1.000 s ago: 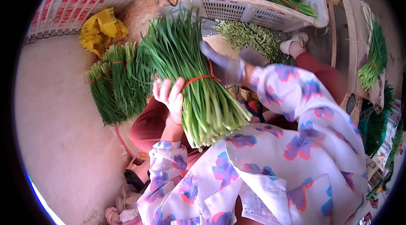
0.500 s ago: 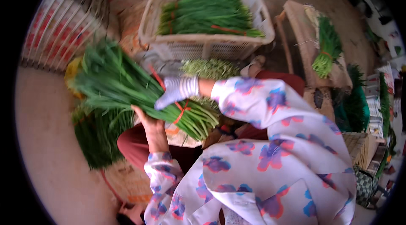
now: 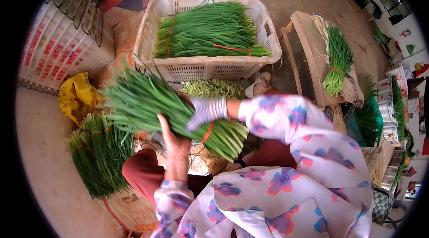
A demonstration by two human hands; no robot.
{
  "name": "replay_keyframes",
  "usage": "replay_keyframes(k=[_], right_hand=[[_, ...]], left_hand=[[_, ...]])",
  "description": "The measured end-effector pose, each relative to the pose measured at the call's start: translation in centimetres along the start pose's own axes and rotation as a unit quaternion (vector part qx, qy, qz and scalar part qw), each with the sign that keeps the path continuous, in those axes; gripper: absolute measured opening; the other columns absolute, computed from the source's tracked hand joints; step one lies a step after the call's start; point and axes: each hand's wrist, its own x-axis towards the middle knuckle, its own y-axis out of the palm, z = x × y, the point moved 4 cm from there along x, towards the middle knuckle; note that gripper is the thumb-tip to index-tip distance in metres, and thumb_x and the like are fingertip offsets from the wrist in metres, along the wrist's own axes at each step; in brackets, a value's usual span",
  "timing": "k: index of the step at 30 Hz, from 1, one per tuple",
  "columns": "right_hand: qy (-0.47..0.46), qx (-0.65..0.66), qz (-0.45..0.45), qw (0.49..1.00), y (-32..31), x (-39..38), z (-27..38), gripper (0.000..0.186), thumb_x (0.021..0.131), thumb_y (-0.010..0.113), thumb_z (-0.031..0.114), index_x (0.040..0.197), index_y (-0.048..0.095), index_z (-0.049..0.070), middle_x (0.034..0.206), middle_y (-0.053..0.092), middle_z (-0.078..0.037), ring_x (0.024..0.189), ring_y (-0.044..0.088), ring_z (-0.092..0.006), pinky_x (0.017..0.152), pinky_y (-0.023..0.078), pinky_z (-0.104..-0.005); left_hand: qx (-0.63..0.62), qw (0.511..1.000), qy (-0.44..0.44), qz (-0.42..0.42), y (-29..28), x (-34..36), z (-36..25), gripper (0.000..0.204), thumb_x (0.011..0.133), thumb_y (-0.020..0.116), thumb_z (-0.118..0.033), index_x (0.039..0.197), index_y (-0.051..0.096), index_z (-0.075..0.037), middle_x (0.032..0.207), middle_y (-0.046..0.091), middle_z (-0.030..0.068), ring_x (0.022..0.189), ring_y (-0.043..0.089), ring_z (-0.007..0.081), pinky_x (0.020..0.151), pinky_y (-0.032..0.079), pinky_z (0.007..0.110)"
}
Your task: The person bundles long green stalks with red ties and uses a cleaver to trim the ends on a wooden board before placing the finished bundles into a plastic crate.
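- Green chive bunch [image 3: 149, 104]: held up in front of the lap, tilted; leafy tips to upper left, pale stem ends to lower right.
- Red band [image 3: 208, 132] around it, near the stem ends.
- Left hand [image 3: 177, 148]: bare, gripping bunch from near side/below, thumb up along it; fingers hidden behind the stalks.
- Right hand [image 3: 206, 112]: striped lilac-grey glove, closed over bunch from above, just beside the band.
- White crate [image 3: 187, 70]: beyond the bunch; banded green bunches [image 3: 205, 32] lying inside.
- Pile of chopped trimmings [image 3: 213, 89]: on floor, in front of crate.
- More tied bunches [image 3: 98, 155]: on left, beside the knee [image 3: 140, 171] in maroon trousers.
- Yellow bag [image 3: 79, 97]: just above those.
- Stacked white crates [image 3: 67, 45]: far left.
- Wooden worktop [image 3: 308, 52]: right of crate, one tied bunch [image 3: 337, 57] lying on it.
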Motion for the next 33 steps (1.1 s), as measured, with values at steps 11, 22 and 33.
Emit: replay_keyframes(k=[11, 22, 33], right_hand=[[-0.068, -0.440, 0.009, 0.895, -27.9, 9.4, 19.4, 0.080, 0.070, 0.078, 0.023, 0.138, 0.042, 0.002, 0.125, 0.057, -0.020, 0.117, 0.054, -0.0259, 0.100, 0.042, -0.0356], [0.180, -0.683, 0.012, 0.708, -44.7, 3.1, -2.8, 0.113, 0.064, 0.080, 0.038, 0.151, 0.012, 0.012, 0.143, 0.040, -0.023, 0.124, 0.047, -0.0387, 0.106, 0.039, -0.0372], [0.306, -0.469, 0.087, 0.824, -46.1, 2.0, -6.0, 0.102, 0.066, 0.085, 0.028, 0.146, 0.026, 0.005, 0.132, 0.053, -0.015, 0.121, 0.050, -0.0258, 0.106, 0.038, -0.0348]], left_hand=[[0.319, 0.940, -0.093, 0.079, 3.5, 10.4, -9.7, 0.078, 0.089, 0.060, -0.049, 0.148, 0.027, -0.009, 0.133, 0.054, 0.0121, 0.115, 0.056, 0.0221, 0.098, 0.042, 0.039], [0.309, 0.913, -0.261, -0.049, -4.5, 11.0, -4.5, 0.054, 0.091, 0.062, -0.029, 0.134, 0.047, -0.001, 0.109, 0.065, 0.0097, 0.100, 0.063, 0.0184, 0.091, 0.048, 0.031], [0.406, 0.871, -0.265, -0.076, -5.4, 11.7, -4.0, 0.063, 0.088, 0.063, -0.040, 0.134, 0.046, 0.000, 0.104, 0.061, 0.0042, 0.098, 0.060, 0.0142, 0.090, 0.044, 0.028]])
